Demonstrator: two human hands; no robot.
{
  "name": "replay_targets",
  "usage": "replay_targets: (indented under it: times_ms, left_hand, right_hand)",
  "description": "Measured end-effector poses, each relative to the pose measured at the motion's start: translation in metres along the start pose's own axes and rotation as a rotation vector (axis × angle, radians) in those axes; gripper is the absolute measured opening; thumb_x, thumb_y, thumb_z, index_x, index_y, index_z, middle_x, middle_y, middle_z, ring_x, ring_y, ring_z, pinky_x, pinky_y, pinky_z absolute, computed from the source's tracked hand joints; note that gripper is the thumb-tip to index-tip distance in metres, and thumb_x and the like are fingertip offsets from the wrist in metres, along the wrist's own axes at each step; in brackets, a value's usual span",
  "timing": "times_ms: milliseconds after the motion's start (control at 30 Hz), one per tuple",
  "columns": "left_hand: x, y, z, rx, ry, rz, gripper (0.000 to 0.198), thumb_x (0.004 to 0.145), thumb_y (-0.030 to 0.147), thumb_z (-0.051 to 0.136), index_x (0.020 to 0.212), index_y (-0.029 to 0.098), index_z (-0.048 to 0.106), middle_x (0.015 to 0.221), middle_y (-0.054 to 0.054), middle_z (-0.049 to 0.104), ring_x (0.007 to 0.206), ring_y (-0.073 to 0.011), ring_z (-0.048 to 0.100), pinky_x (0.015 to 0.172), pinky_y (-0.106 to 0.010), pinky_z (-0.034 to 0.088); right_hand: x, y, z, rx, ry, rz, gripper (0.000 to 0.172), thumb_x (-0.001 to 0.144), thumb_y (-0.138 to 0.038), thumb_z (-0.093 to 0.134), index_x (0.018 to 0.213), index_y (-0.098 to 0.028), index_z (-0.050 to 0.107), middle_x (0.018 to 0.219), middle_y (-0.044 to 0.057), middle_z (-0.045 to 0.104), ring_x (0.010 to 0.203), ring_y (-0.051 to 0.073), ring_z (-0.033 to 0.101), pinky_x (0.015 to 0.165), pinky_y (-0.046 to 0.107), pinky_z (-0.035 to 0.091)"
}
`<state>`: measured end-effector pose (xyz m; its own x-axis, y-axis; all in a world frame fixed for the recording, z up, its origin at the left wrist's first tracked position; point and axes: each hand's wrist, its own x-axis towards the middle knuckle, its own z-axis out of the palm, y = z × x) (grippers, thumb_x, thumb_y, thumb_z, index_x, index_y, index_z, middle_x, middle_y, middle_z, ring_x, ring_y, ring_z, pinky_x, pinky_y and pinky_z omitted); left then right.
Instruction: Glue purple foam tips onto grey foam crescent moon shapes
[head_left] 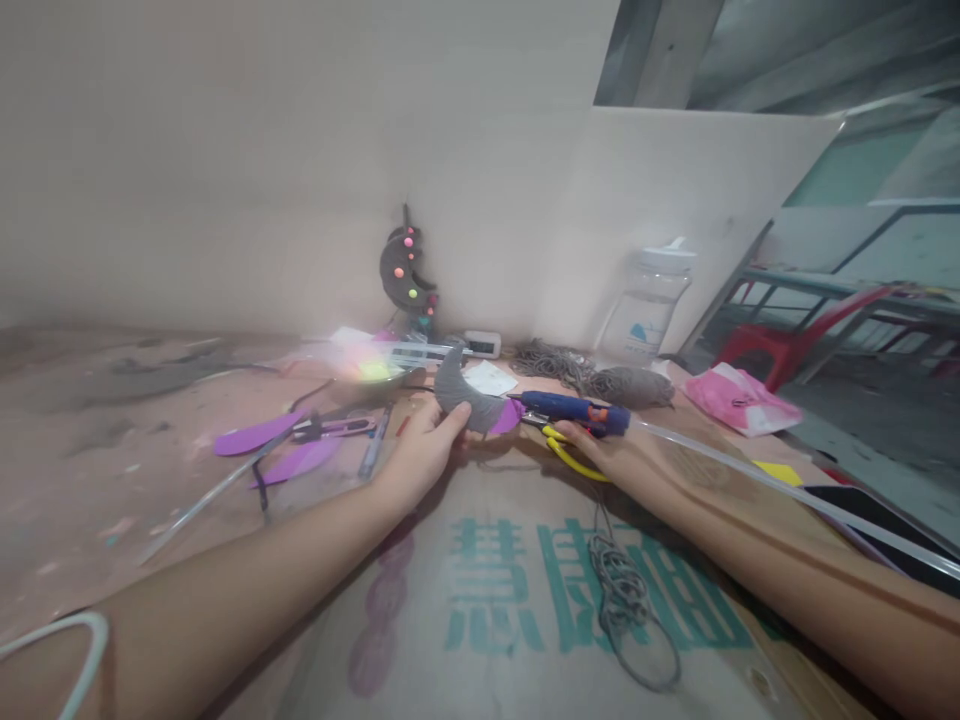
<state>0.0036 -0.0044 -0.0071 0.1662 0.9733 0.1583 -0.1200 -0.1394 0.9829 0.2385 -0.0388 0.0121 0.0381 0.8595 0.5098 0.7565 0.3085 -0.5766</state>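
Observation:
My left hand (431,440) is closed, thumb on top, on a grey yarn-wrapped crescent moon (466,400) with a purple piece (507,416) at its right tip. In my right hand (600,452) is a blue hot glue gun (562,404), its nozzle pointing left at that purple piece. A long clear glue stick (720,462) runs back from the gun over my right forearm. Just under the gun are yellow-handled pliers or scissors (574,462), close to my right fingers; whether they touch I cannot tell.
Ahead, a decorated dark crescent (397,270) stands near the wall. Grey yarn (630,384), a water bottle (643,305) and a pink bag (742,398) lie to the right. Purple cutouts (259,434) and a pink cutter (346,426) are left. Loose cord (626,590) lies on the cardboard (510,680).

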Motion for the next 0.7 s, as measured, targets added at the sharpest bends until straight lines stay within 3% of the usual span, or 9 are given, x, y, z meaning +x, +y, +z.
replay_targets:
  times_ms: [133,333,500,700]
  left_hand:
    - [0.000,0.002,0.001,-0.019,0.012,-0.024,0.030,0.075,0.045,0.063,0.076,0.016,0.053,0.058,0.004,0.053,0.052,-0.0089,0.047,0.051,-0.020,0.037]
    - [-0.002,0.003,0.002,0.019,-0.012,-0.009,0.032,0.073,0.046,0.062,0.070,0.016,0.051,0.055,0.004,0.051,0.051,-0.0091,0.045,0.051,-0.022,0.037]
    - [-0.002,0.004,0.002,0.046,-0.015,-0.034,0.033,0.073,0.047,0.061,0.068,0.017,0.049,0.055,0.004,0.050,0.051,-0.0094,0.045,0.051,-0.022,0.037]
    - [-0.003,0.003,0.001,0.084,-0.023,-0.034,0.031,0.077,0.046,0.058,0.072,0.016,0.052,0.056,0.004,0.051,0.052,-0.0088,0.044,0.051,-0.021,0.034]
  right_hand:
    - [0.010,0.005,-0.009,-0.023,-0.067,0.074,0.044,0.083,-0.055,0.051,0.060,-0.019,0.064,0.062,0.006,0.066,0.061,0.021,0.061,0.060,0.031,0.049]
    - [0.033,0.003,-0.021,0.189,-0.176,0.118,0.055,0.088,-0.061,0.041,0.069,-0.016,0.067,0.067,0.006,0.067,0.062,0.016,0.059,0.060,0.026,0.046]
    - [0.070,0.010,-0.017,0.167,-0.275,0.206,0.048,0.089,-0.053,0.044,0.078,-0.014,0.070,0.065,0.006,0.066,0.060,0.015,0.059,0.056,0.023,0.045]
    - [0.104,0.021,0.012,-0.004,-0.224,0.206,0.031,0.083,-0.042,0.059,0.087,-0.014,0.071,0.081,0.007,0.072,0.071,0.017,0.064,0.061,0.023,0.046]
